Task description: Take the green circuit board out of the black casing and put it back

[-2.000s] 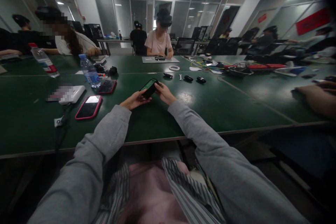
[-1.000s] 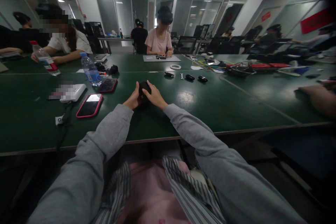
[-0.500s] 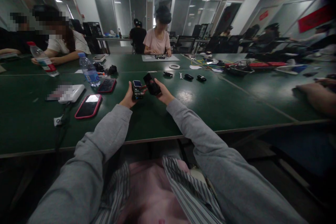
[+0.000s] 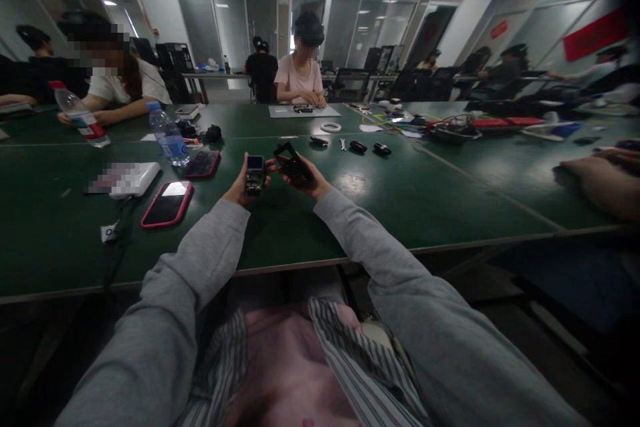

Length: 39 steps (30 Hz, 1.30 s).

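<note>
In my left hand is a small electronic device with a little screen at its top and bare circuit parts below. Its face is turned up toward me. My right hand grips a black plastic cover with a rectangular window opening at its upper end. The cover is tilted, just right of the device and apart from its body. Fingertips of both hands come close together between the two pieces; whether they touch is too small to tell. Both hands are above the green table.
Left of my hands lie a red-edged phone, a second phone, a white box and a water bottle. Beyond my hands are a white ring, a small wrench and black pieces. A co-worker sits opposite.
The device in my left hand has turned so its screen and circuit face me more squarely. The cover in my right hand has rotated, and its window opening now shows.
</note>
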Each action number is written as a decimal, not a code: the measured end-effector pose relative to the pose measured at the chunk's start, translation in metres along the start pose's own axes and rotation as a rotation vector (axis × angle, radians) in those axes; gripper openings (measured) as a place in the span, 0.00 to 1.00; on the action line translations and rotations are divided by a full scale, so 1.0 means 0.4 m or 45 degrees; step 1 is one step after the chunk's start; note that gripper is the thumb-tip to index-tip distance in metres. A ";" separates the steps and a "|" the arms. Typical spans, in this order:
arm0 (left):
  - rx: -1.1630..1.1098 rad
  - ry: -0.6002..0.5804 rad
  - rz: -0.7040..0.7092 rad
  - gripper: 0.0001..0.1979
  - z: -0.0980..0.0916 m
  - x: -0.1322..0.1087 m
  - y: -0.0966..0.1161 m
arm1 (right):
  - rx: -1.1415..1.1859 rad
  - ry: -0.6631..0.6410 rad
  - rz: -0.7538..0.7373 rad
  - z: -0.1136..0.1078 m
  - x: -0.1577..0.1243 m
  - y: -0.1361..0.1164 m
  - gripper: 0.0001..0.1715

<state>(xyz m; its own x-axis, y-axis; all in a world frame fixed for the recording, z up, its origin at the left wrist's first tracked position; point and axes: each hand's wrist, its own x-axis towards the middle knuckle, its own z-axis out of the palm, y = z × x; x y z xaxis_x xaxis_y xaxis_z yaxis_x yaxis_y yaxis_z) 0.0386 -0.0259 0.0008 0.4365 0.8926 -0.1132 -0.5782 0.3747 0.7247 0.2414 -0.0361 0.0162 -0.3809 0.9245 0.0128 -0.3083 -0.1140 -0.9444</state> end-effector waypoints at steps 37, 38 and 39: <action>-0.185 0.414 0.351 0.06 -0.012 0.040 0.011 | -0.777 0.602 -0.721 -0.037 0.044 0.030 0.29; -0.158 0.414 0.381 0.07 -0.010 0.039 0.013 | -0.677 0.599 -0.620 -0.033 0.044 0.028 0.26; -0.138 0.405 0.400 0.09 -0.009 0.037 0.017 | -0.547 0.576 -0.482 -0.030 0.043 0.025 0.24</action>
<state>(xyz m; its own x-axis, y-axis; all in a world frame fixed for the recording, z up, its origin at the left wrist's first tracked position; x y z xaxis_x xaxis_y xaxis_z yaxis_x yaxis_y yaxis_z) 0.0387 -0.0094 0.0016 0.0052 0.9934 -0.1146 -0.7250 0.0827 0.6838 0.2422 -0.0171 0.0030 0.1103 0.9426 0.3151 0.0572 0.3105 -0.9488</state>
